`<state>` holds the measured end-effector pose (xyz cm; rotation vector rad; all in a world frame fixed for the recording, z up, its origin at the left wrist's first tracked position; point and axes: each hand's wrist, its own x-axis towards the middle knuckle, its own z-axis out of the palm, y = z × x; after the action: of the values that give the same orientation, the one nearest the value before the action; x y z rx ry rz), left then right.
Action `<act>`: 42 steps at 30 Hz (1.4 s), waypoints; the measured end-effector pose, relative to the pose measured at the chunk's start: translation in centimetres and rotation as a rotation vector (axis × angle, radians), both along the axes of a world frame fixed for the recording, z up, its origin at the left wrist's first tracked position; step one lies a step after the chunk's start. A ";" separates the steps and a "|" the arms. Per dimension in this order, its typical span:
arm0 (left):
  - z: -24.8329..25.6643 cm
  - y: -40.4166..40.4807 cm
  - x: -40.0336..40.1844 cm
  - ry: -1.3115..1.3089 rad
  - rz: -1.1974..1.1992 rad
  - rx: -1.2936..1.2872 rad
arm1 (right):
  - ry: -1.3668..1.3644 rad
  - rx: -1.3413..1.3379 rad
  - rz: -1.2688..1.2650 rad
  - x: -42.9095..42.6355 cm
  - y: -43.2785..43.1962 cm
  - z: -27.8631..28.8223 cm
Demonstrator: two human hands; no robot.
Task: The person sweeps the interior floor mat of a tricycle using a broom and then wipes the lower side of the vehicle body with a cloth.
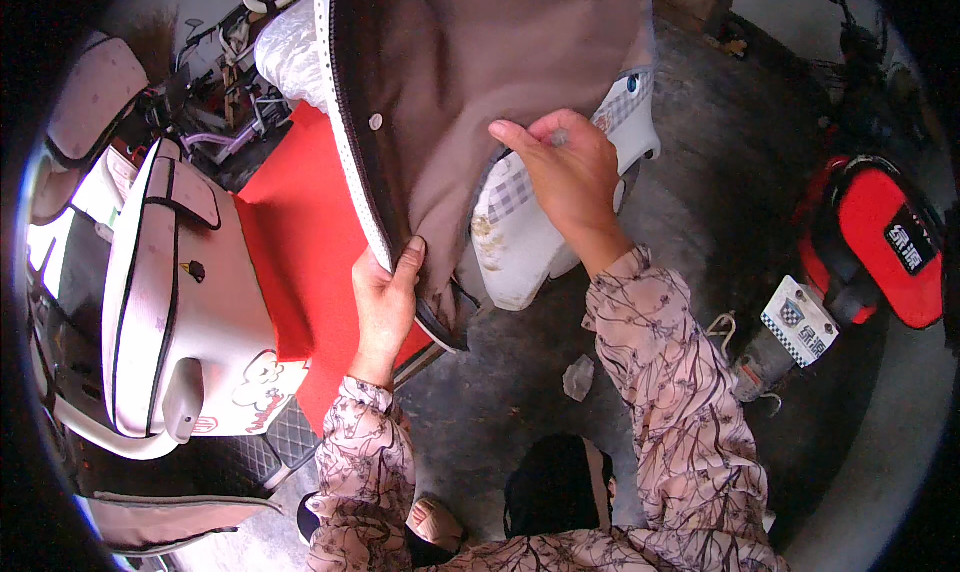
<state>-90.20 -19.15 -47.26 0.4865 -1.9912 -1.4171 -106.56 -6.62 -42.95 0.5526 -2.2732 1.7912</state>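
A large brown fabric cover (pixel 480 54) with a dark zip and white dotted trim along its left edge hangs before me, a round snap button on it. My left hand (pixel 386 294) pinches its lower left corner between thumb and fingers. My right hand (pixel 566 167) is at the cover's right lower edge, thumb near the index finger; whether cloth is between them is hidden. Behind the cover shows a white plastic body panel (pixel 517 249) with grey checked patterning and brownish stains. Red matting (pixel 300 204) lies left of the cover.
A white padded, black-piped scooter cover (pixel 202 272) stands at left, near a purple bicycle frame (pixel 225 136) and a clear plastic bag (pixel 292 58). At right is a red scooter tail box (pixel 889 242) above a plate (pixel 799 320). A crumpled translucent scrap (pixel 578 377) lies on the floor.
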 end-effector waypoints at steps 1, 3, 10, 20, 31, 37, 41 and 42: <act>-0.1 0.0 -0.1 0.000 0.001 0.010 | 0.015 0.044 -0.014 -0.4 -0.3 0.1; 0.0 0.1 -0.2 -0.003 0.011 0.026 | 0.065 0.078 -0.038 -0.8 -0.6 0.7; -5.4 2.4 -0.2 0.012 0.060 -0.047 | 0.023 0.167 -0.011 -0.2 -0.2 1.1; -7.1 0.0 0.4 -0.026 0.133 -0.155 | 0.094 0.133 -0.054 0.6 -0.7 -0.7; -8.0 -0.1 -1.0 -0.003 0.239 -0.179 | -0.955 -0.412 0.348 10.2 -3.4 -14.2; -8.2 -0.5 -0.9 0.019 0.224 -0.207 | -0.972 -0.608 0.219 10.5 -6.6 -15.6; -7.2 1.4 -1.8 0.200 0.145 0.031 | -0.902 -0.617 0.153 11.0 -7.3 -17.4; -6.3 2.3 -2.0 0.163 0.113 0.092 | -0.872 -0.563 0.128 10.7 -6.9 -17.6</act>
<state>-92.18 -16.81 -53.56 0.4997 -1.7488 -1.4351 -95.83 -13.48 -60.54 -0.2557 -1.9579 2.9970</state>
